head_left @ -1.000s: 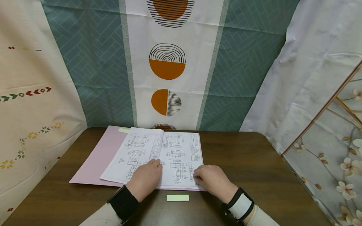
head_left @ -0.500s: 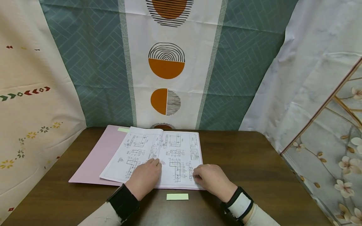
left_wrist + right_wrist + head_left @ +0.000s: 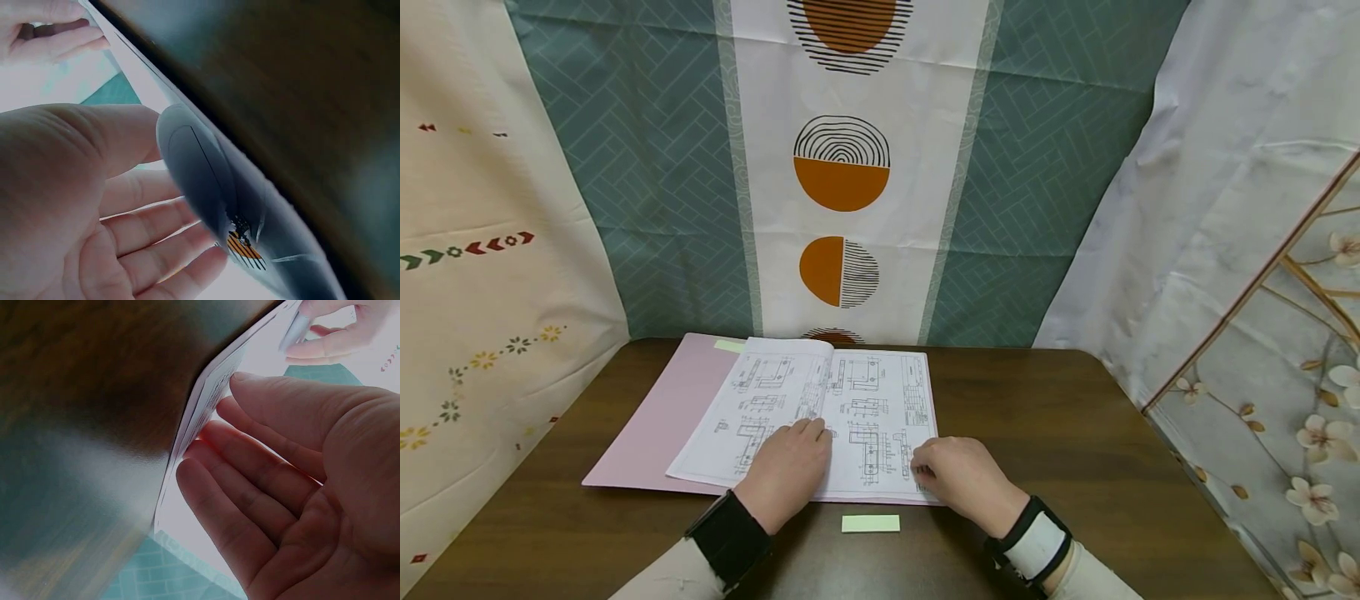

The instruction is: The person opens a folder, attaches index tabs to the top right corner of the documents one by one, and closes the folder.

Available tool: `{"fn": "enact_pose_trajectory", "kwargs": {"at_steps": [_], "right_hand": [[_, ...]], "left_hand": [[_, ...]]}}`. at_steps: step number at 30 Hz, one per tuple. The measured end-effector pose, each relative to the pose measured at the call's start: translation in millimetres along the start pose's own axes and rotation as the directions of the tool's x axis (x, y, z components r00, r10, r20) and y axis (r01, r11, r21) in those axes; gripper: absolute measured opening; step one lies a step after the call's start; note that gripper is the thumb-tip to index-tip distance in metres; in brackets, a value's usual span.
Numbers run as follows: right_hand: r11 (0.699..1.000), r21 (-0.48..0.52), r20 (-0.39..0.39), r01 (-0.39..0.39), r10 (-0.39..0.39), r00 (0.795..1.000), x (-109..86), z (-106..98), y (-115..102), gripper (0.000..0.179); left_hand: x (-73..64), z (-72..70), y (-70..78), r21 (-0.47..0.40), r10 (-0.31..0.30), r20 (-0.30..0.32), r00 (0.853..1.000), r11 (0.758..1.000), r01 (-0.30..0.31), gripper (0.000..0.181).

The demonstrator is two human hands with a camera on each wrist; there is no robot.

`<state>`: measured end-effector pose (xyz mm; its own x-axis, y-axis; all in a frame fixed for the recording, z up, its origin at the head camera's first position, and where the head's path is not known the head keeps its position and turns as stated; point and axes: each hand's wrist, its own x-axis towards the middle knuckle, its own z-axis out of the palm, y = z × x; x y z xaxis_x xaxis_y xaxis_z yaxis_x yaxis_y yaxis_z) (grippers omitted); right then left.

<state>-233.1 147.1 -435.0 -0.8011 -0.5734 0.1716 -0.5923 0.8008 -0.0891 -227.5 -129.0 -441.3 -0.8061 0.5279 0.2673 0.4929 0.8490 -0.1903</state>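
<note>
A booklet of technical drawings (image 3: 868, 383) lies spread on the table, its left page (image 3: 752, 392) turned over onto a pink cover (image 3: 658, 429). My left hand (image 3: 790, 467) rests on that page beside the fold, fingers extended. In the left wrist view, the paper (image 3: 194, 156) bulges into a rounded curl at the fold, right at the thumb tip. Near the lower right corner of the right page (image 3: 887, 467), my right hand (image 3: 966, 475) touches the paper. The right wrist view has its fingers (image 3: 250, 487) loosely bent, fingertips at the paper, nothing gripped.
A pale green paper strip (image 3: 871, 523) lies on the brown table (image 3: 1037, 400) in front of the booklet. Another green strip (image 3: 728, 346) is at the top of the pink cover. Patterned cloth (image 3: 865, 183) hangs behind the table and at both sides.
Both hands and the booklet stay nearly where they were. Only a slight shift of the head view shows.
</note>
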Motion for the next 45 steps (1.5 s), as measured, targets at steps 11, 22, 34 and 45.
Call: {"fn": "enact_pose_trajectory", "kwargs": {"at_steps": [11,22,34,45], "right_hand": [[1.000,-0.016,-0.005,0.015,-0.016,1.000,-0.2,2,4,0.006],[1.000,-0.010,0.009,0.007,-0.007,1.000,-0.2,2,3,0.005],[1.000,-0.015,-0.002,0.016,-0.016,1.000,0.0,1,2,0.006],[1.000,0.005,0.030,-0.014,0.013,0.999,0.1,0,2,0.004]], "left_hand": [[1.4,-6.8,8.2,-0.110,0.088,-0.138,0.986,0.988,-0.104,0.021],[-9.7,-21.5,26.4,-0.222,0.189,-0.093,0.977,0.953,-0.206,0.029],[-19.9,-29.1,37.2,-0.277,0.230,0.018,0.973,0.936,-0.216,0.032],[-24.9,-27.0,39.6,-0.269,0.234,0.035,0.972,0.939,-0.216,0.036]]}}
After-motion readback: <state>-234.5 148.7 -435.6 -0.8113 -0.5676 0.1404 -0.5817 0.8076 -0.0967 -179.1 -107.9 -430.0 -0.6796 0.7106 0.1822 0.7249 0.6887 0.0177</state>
